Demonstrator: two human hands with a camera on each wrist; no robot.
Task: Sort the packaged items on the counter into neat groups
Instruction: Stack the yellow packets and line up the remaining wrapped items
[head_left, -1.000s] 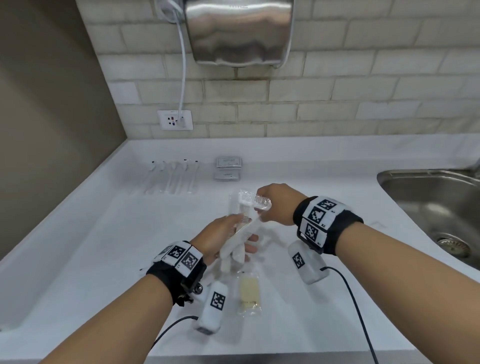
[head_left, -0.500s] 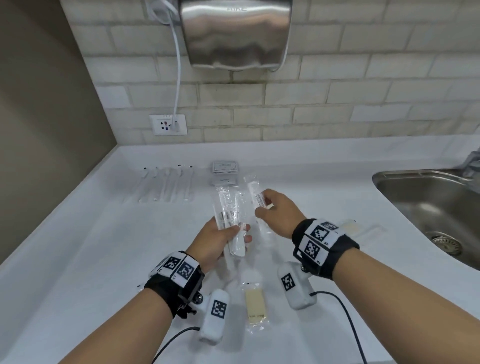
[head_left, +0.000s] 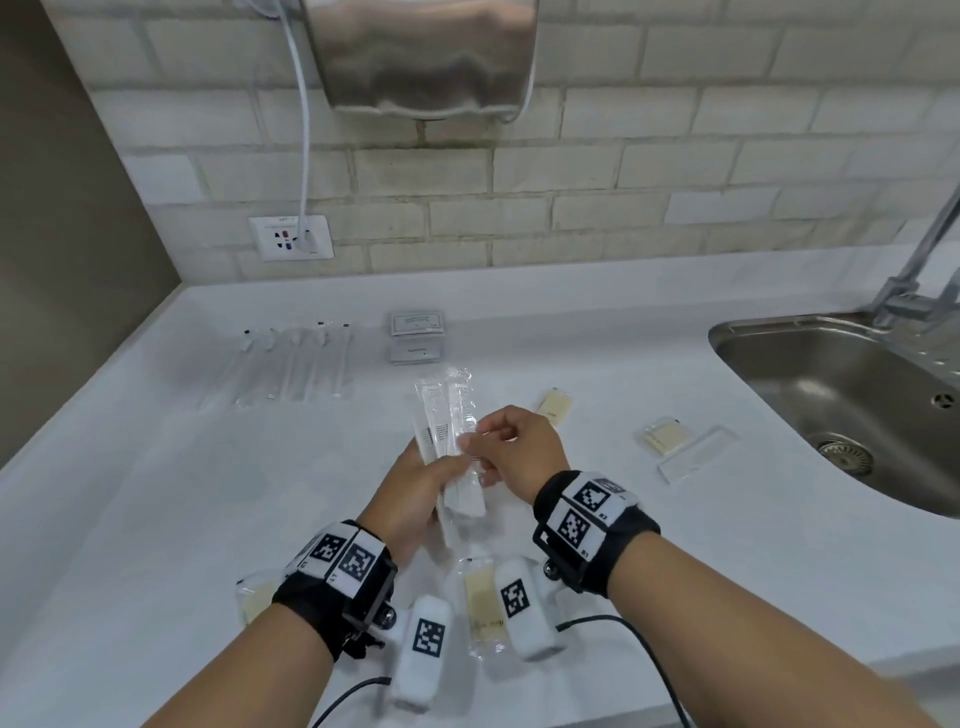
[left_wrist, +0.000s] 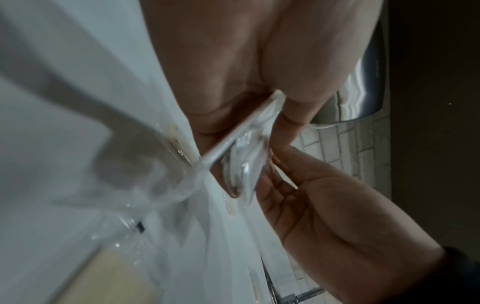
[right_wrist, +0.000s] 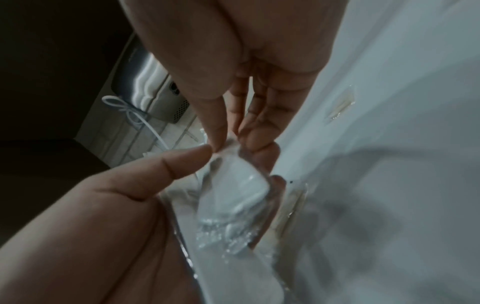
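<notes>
My left hand (head_left: 410, 493) grips a bundle of clear-wrapped white comb packets (head_left: 447, 447) upright above the counter. My right hand (head_left: 511, 447) pinches the rightmost packet of that bundle between thumb and fingers. In the left wrist view the comb packets (left_wrist: 241, 162) run between my palm and the right hand (left_wrist: 324, 205). The right wrist view shows the comb packets (right_wrist: 233, 191) held by the left hand (right_wrist: 103, 205). On the counter lie a row of toothbrush packets (head_left: 291, 364), two grey sachets (head_left: 418, 338) and yellow soap packets (head_left: 556, 405) (head_left: 662, 434).
A single clear comb packet (head_left: 696, 457) lies near the steel sink (head_left: 852, 415) on the right. More yellow packets (head_left: 480, 597) (head_left: 252, 597) lie under my wrists near the counter's front edge. A hand dryer (head_left: 426, 52) and wall socket (head_left: 291, 236) are on the tiled wall.
The right hand has swung its comb packet from crosswise to upright and brought it against the bundle in the left hand. Both hands are now close together.
</notes>
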